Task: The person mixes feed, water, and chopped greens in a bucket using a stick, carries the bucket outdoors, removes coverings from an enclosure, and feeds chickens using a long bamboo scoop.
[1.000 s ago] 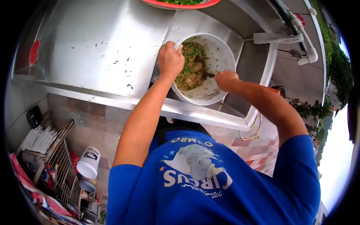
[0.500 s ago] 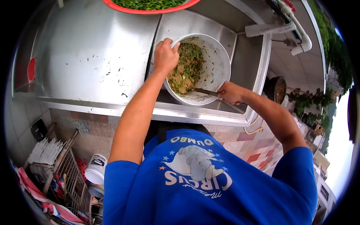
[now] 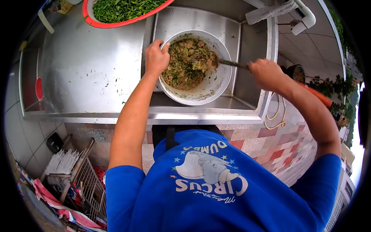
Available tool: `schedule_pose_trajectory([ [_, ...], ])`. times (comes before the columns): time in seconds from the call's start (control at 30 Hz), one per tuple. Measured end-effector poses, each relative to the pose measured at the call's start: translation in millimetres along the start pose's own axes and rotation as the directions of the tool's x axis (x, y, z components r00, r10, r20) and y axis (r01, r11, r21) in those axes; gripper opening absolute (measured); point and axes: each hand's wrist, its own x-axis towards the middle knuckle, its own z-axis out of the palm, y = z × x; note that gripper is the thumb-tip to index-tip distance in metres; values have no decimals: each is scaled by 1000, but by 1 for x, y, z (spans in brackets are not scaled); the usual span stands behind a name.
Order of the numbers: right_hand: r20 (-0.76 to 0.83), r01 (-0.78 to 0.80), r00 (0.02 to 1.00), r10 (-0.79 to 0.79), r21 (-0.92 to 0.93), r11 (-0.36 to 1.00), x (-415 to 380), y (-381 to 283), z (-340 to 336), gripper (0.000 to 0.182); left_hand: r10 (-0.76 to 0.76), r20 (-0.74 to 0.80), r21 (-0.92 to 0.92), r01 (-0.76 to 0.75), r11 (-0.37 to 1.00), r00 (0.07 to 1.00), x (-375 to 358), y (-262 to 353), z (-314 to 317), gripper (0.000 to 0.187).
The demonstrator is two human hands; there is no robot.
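Note:
A white bucket stands in the steel sink, with a brown-and-green chopped mixture inside it. My left hand grips its left rim, the fingertips over the edge. To the right, my right hand is closed around the shaft of a long-handled spatula, whose orange end passes behind my forearm. Its head is in the bucket, blurred by motion and coated with mixture.
A red-rimmed basin of chopped greens sits at the far left on the steel counter, which has scattered green bits. The sink's raised front edge runs before me. A white pipe juts in at the upper right.
My right hand has moved up and to the right, drawing the spatula head from the near part of the mixture to its right side. My left hand stays on the rim.

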Motion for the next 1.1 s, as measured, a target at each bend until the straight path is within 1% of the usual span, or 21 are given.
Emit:
schedule_pose_trajectory([
  [0.03,-20,-44,999,41,-183,982,4,-12,-8,22,-10,12,0,10,1000,1000,-2,-1,1,30],
  [0.07,76,71,996,-49,-310,948,19,-14,-6,20,-19,20,-1,19,1000,1000,-2,-1,1,30],
  [0.13,73,82,996,-58,-390,917,51,-39,13,18,-45,30,-7,45,999,999,1,1,-2,30],
  [0.17,134,60,991,2,-459,886,68,-58,19,18,-64,44,-11,65,998,997,0,8,-6,30],
  [0.2,172,72,985,4,-432,899,83,-73,22,20,-83,62,-13,84,996,995,-1,11,-8,30],
  [0.3,197,50,980,23,-356,933,119,-86,53,24,-59,32,-43,61,997,998,-2,6,-4,31],
  [0.33,190,52,982,-3,-252,966,120,-80,59,26,-66,33,-39,67,997,997,-2,5,-4,30],
  [0.37,210,19,978,21,-183,983,121,-82,68,26,-75,42,-39,76,996,996,-5,6,-4,30],
  [0.43,230,-47,971,61,-63,997,125,-85,64,26,-89,29,-37,90,995,996,-2,9,-6,30],
  [0.47,302,-57,951,64,-33,998,126,-88,65,31,-99,25,-38,100,994,995,-4,11,-6,30],
  [0.57,362,-209,922,138,165,964,115,-102,53,35,-93,-15,-9,93,996,996,-4,8,0,29],
  [0.6,398,-154,912,94,121,981,113,-107,53,36,-94,-16,-11,94,996,995,-4,8,0,29],
  [0.7,346,-76,938,-7,228,971,120,-93,81,33,-94,-11,-23,94,995,995,-4,9,-3,30],
  [0.77,456,-270,888,54,422,865,106,-92,52,31,-120,-4,-54,120,991,993,-4,9,-3,31],
  [0.8,512,-364,856,71,501,785,102,-91,43,30,-133,-1,-66,132,989,991,-4,8,-3,31],
  [0.9,530,-388,843,-97,722,572,90,-55,68,23,-86,-29,-60,85,995,996,-3,5,-1,31],
  [1.0,496,-458,856,-148,859,229,56,-45,53,19,-87,25,-19,88,996,996,-2,5,-4,31],
  [1.1,509,-511,854,-103,859,8,36,-30,46,22,-116,60,-36,118,992,991,-1,8,-8,32],
])
